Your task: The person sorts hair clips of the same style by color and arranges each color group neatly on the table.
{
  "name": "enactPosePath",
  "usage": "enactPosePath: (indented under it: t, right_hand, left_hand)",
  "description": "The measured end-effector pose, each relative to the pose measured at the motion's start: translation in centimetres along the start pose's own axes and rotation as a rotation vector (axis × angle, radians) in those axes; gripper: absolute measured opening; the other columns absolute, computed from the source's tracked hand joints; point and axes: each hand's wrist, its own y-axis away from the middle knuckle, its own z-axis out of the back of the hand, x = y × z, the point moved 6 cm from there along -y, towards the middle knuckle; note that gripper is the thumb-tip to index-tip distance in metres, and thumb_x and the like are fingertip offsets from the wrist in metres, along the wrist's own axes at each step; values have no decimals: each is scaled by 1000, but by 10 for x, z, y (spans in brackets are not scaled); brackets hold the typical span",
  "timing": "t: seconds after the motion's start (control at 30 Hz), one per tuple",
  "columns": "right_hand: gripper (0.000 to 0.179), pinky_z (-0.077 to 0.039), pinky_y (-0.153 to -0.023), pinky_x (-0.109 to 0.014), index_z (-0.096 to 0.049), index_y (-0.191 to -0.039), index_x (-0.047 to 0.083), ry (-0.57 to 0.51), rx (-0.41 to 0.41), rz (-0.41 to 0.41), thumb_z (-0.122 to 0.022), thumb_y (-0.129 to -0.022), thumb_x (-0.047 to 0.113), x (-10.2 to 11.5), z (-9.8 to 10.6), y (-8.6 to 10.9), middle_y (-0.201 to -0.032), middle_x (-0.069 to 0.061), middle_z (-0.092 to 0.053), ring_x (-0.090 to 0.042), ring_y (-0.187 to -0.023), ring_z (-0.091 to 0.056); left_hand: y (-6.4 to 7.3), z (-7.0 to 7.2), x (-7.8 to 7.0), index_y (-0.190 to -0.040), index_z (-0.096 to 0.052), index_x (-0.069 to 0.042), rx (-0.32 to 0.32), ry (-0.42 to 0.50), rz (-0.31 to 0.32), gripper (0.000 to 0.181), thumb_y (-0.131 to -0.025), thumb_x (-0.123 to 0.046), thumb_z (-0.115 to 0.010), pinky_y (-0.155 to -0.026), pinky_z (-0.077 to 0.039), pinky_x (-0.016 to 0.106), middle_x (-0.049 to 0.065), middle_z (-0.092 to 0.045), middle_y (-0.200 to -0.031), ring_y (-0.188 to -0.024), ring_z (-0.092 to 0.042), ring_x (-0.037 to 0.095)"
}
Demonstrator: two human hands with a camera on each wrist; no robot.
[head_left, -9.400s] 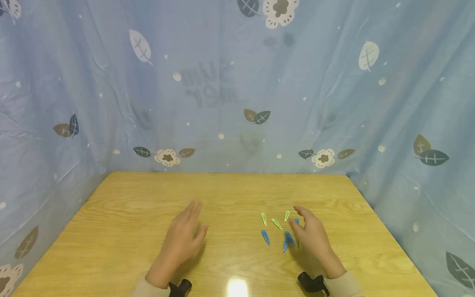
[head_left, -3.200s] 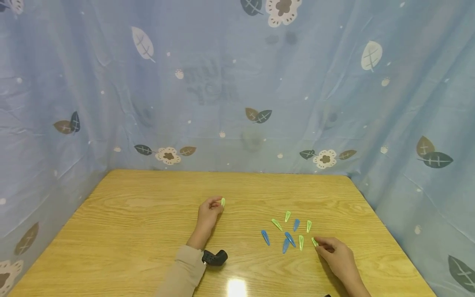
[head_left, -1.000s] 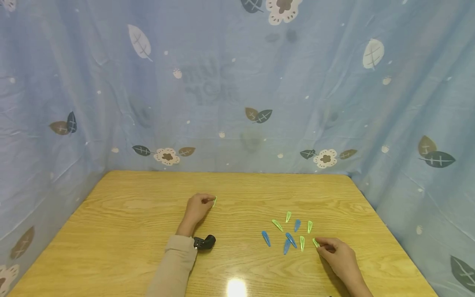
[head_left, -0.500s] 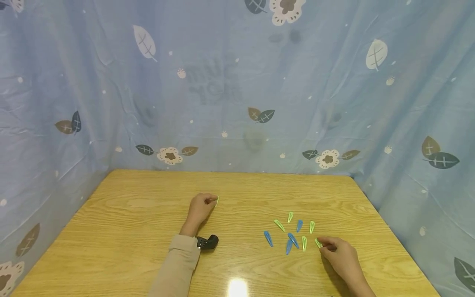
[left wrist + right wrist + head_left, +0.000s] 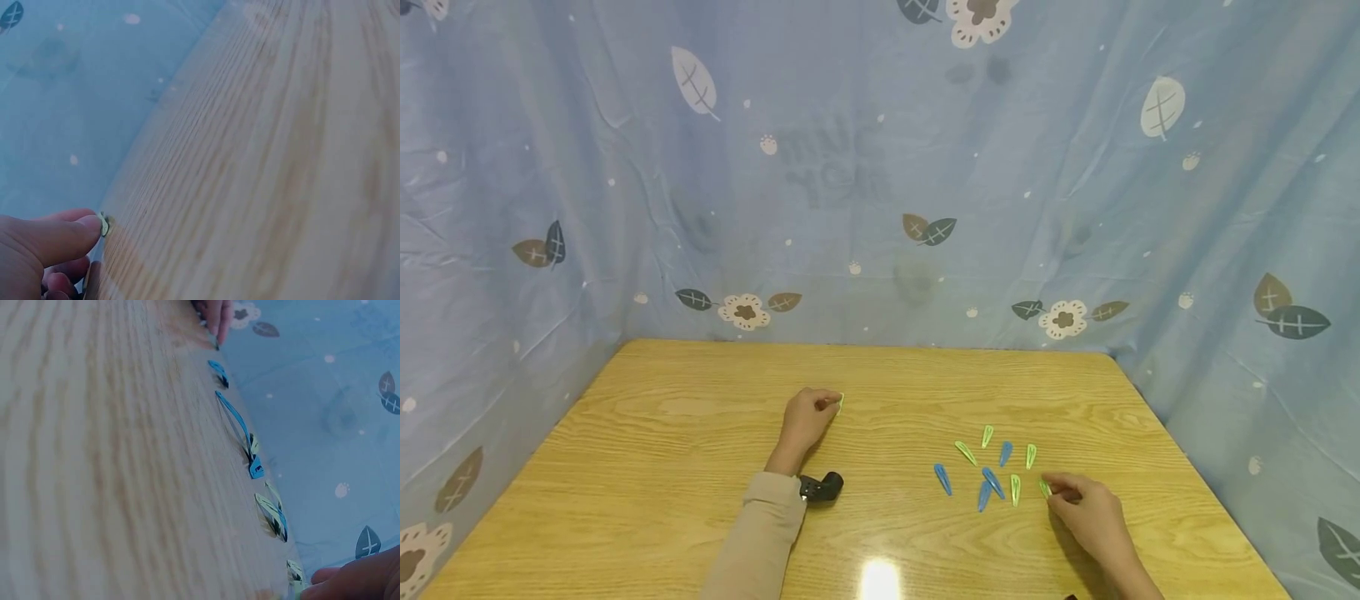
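Note:
Between the thumb and fingers of my left hand is a green snap hair clip, held upright near the middle of the table. The left wrist view shows the thumb pressed on that clip. My right hand pinches another green snap hair clip low at the right of the group. Beside it lie a green clip and a further green clip. One blue clip overlaps another blue clip.
Farther left in the group are a blue clip and a slanted green clip. At its back lie a green clip and a blue clip. The wooden table meets a blue patterned curtain on three sides.
Both hands held nothing at first; each has since taken a green hair clip. The left carried its clip left, away from the group. Over the last second both hands stay almost still.

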Motion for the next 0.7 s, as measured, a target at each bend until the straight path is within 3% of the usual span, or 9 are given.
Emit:
enactPosePath:
  t: [0.13, 0.33, 0.53, 0.7]
  right_hand:
    - [29, -55, -71, -28, -66, -114, -5, -23, -19, 18, -63, -85, -2, 5, 2, -1, -100, -16, -68, -28, -90, -65]
    - [28, -54, -73, -26, -68, -113, -2, -89, -44, 53, -66, -85, -1, 20, 1, -2, -101, -13, -68, -20, -87, -64]
    - [28, -54, -79, -30, -67, -113, -3, -193, 8, 87, -68, -85, 0, 41, -11, -5, -102, -11, -68, -19, -89, -63]
    - [29, -51, -78, -22, -66, -113, -4, -316, 58, 127, -68, -85, -1, 59, -27, -12, -102, -11, -67, -21, -92, -61]
  left_hand:
    - [0, 0, 0, -104, -74, -7, -9, 2, -4, 18, -87, -8, -69, -66, -42, 32, 5, -59, -85, -75, -50, 18]
    - [-1, 1, -1, -103, -75, -7, -25, 1, -15, 17, -87, -8, -69, -66, -43, 32, 5, -60, -85, -75, -50, 18]
    - [1, 0, 0, -103, -75, -7, -32, -1, -19, 17, -87, -8, -69, -65, -42, 32, 4, -59, -83, -74, -49, 18]
    - [4, 0, 0, -103, -75, -7, -33, -7, -15, 18, -87, -9, -70, -65, -42, 32, 4, -59, -83, -73, -49, 17]
